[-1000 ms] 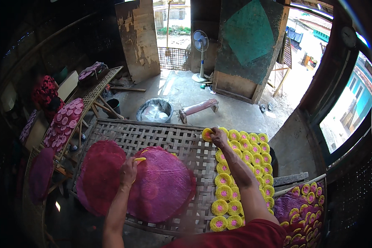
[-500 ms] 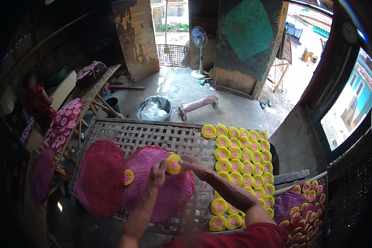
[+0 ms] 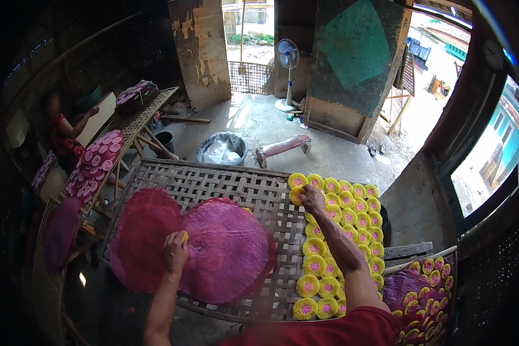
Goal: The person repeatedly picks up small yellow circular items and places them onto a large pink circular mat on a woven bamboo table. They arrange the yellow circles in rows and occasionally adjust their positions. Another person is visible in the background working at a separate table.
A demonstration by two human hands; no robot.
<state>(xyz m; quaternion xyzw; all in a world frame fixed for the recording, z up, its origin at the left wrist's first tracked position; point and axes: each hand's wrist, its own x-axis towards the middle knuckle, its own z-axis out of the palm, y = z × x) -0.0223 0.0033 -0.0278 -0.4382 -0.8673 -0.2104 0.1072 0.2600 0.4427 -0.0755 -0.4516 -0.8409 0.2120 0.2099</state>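
Pressing a yellow disc (image 3: pixel 296 196) down, right hand (image 3: pixel 312 199) fingers grasping it; left hand (image 3: pixel 175 252) clenched on another.

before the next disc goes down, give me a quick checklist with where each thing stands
1. Right hand on a yellow disc at the far left of the yellow rows: ok.
2. Disc flat on the woven bamboo tray: cannot tell, fingers cover it.
3. Left hand holds a yellow piece over the pink round sheet: ok.
4. Bare tray left of the yellow rows: ok.
5. Rows sit tight, discs touching: ok.
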